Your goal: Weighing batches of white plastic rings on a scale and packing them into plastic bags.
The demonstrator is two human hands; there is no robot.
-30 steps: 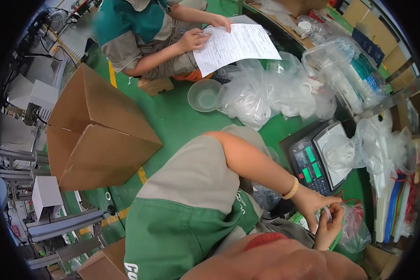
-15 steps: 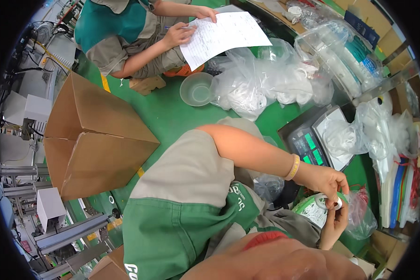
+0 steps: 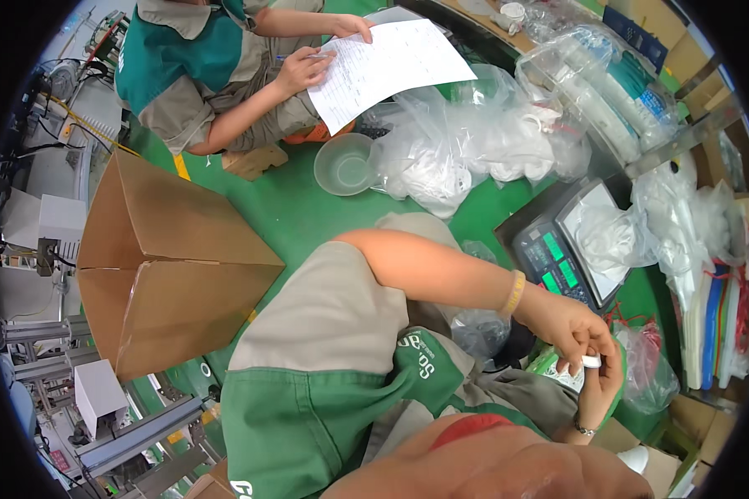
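- Right in close, the right hand [image 3: 606, 378] has a small white ring [image 3: 591, 362] pinched in its fingers; the left hand [image 3: 567, 328] sits over from the other side, fingers bent in at the ring, though whether they grip it too, I cannot tell.
- And the ring itself: plain white, turned nearly edge-on, just a short bright strip showing between the two hands, the rest hidden by fingers.
- Tight quarters here! A green-rimmed basket [image 3: 546, 361] of white pieces shows just behind the hands, partly covered by them.
- To the right of the right hand, a clear bag [image 3: 647, 378] with something red inside crowds that flank.
- Left of the left wrist, another clear bag [image 3: 480, 334] bulges beside the lap.
- Just past the left hand, the near edge of the scale [image 3: 552, 258], displays lit green, a bag of white things on its plate.
- More room to the left: a strip of green floor [image 3: 308, 218] runs between the lap and the tall open cardboard box [image 3: 200, 291], whose corner points this way.
- Farther out, a round translucent tub [image 3: 344, 165] touches big bags of white items [image 3: 429, 170], walling off that side.
- At the far edge, a co-worker [image 3: 183, 62] holds a pen and a white sheet [image 3: 395, 66].
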